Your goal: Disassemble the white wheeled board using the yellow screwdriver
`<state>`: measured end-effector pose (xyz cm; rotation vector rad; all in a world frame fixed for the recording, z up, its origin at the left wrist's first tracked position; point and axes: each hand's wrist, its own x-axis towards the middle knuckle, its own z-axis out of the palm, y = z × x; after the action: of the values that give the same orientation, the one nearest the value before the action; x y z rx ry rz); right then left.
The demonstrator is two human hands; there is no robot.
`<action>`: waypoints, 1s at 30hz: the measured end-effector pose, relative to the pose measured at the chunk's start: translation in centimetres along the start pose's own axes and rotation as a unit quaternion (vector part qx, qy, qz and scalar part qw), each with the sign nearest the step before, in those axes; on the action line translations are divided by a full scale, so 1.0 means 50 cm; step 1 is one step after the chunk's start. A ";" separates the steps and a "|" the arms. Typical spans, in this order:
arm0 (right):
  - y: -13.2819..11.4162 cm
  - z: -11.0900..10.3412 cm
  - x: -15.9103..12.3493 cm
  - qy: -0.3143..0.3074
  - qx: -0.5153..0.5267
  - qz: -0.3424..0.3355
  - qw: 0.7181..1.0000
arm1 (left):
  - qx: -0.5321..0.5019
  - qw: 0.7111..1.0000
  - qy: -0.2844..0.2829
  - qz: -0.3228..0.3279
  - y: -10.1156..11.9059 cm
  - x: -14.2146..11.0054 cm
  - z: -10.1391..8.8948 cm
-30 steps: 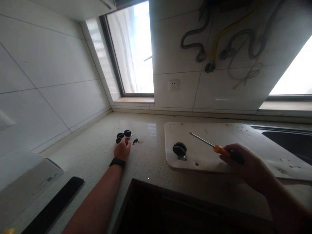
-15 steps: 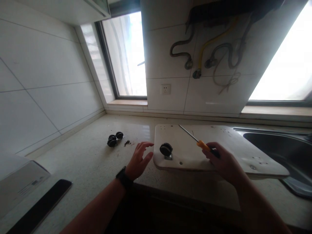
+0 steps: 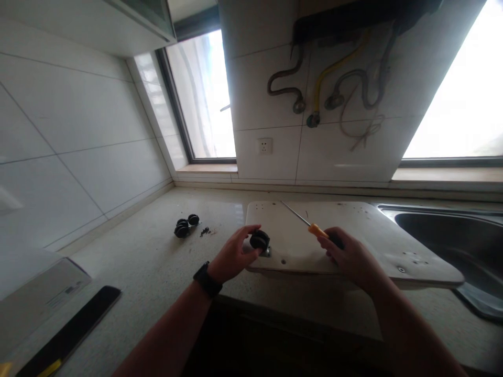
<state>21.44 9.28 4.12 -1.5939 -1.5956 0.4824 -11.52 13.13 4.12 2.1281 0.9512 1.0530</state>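
My left hand [image 3: 238, 254], with a dark watch on its wrist, has its thumb and fingers closed around a black caster wheel [image 3: 260, 240]. That caster's metal plate rests at the near left corner of a white panel [image 3: 314, 251], which lies flat on the counter. In my right hand [image 3: 343, 248] is a screwdriver [image 3: 316, 230] with an orange and black handle. Its shaft points up and left over the panel, the tip near the panel's far edge. Several loose casters [image 3: 182, 228] lie on the counter to the left, beside a small heap of dark screws [image 3: 205, 231].
A metal sink [image 3: 451, 235] adjoins the panel on the right. At lower left lie a long black object [image 3: 74, 330] and a pale box [image 3: 51, 288]. A wall socket [image 3: 264, 146] and hoses [image 3: 285, 84] are on the tiled wall behind.
My left hand has moved right from beside the panel and closed on the caster. The screwdriver in my right hand appears slightly further left, and the whole view has shifted a little.
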 end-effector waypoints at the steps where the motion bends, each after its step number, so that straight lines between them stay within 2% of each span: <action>1: -0.001 -0.001 -0.001 -0.003 0.001 0.000 1.000 | -0.008 1.000 0.001 -0.008 -0.001 -0.001 -0.002; 8: 0.002 -0.003 -0.002 -0.007 -0.002 -0.007 1.000 | -0.023 0.998 0.055 -0.032 -0.006 -0.017 -0.021; 10: 0.004 -0.003 -0.002 -0.010 -0.005 -0.006 1.000 | -0.039 0.995 0.078 -0.046 -0.011 -0.023 -0.048; 13: 0.005 -0.003 -0.002 -0.009 -0.009 -0.011 1.000 | -0.056 0.986 0.138 -0.078 -0.036 -0.040 -0.110; 17: 0.005 -0.004 -0.003 -0.013 -0.012 -0.017 1.000 | -0.016 0.954 0.272 -0.124 -0.123 -0.084 -0.208; 20: 0.008 -0.003 -0.003 -0.013 -0.019 -0.015 1.000 | 0.078 0.910 0.351 -0.205 -0.207 -0.127 -0.263; 22: 0.009 -0.003 -0.003 -0.010 -0.024 -0.018 1.000 | 0.103 0.894 0.364 -0.241 -0.254 -0.153 -0.283; 25: 0.010 -0.004 -0.004 -0.012 -0.029 -0.021 0.999 | 0.128 0.882 0.362 -0.274 -0.301 -0.178 -0.292; 30: 0.010 -0.004 -0.003 -0.016 -0.035 0.000 0.999 | 0.157 0.876 0.350 -0.291 -0.349 -0.171 -0.288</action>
<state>21.86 9.13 3.82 -1.6449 -1.6532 0.4593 -33.19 19.02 -4.84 1.4693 2.0692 1.4173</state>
